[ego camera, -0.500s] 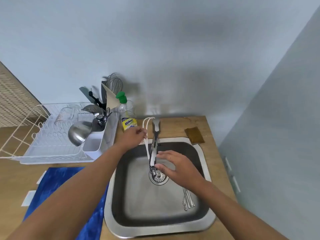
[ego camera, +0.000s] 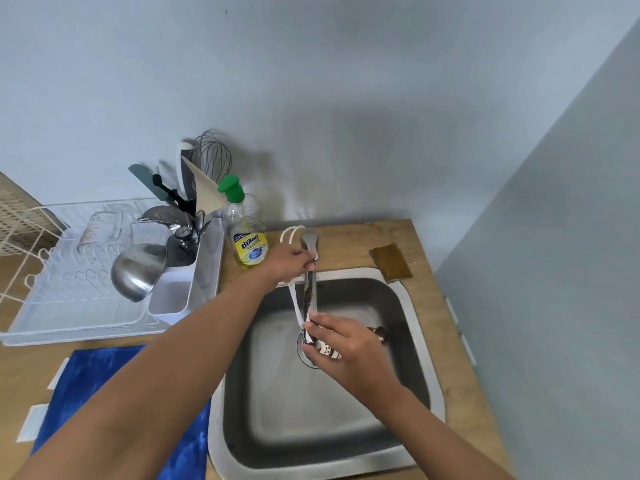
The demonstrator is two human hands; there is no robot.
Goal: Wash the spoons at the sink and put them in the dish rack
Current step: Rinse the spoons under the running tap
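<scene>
Spoons [ego camera: 320, 346] pinched in right hand [ego camera: 346, 344] under faucet [ego camera: 309, 271] over sink [ego camera: 415, 341], left hand [ego camera: 292, 263] gripping faucet handle; risk: wet slip into drain, far from dish rack [ego camera: 69, 306].

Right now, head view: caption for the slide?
Left hand on faucet, right hand holding spoon over sink.

The right hand [ego camera: 341, 344] hides most of the blurred spoon [ego camera: 327, 349].
</scene>
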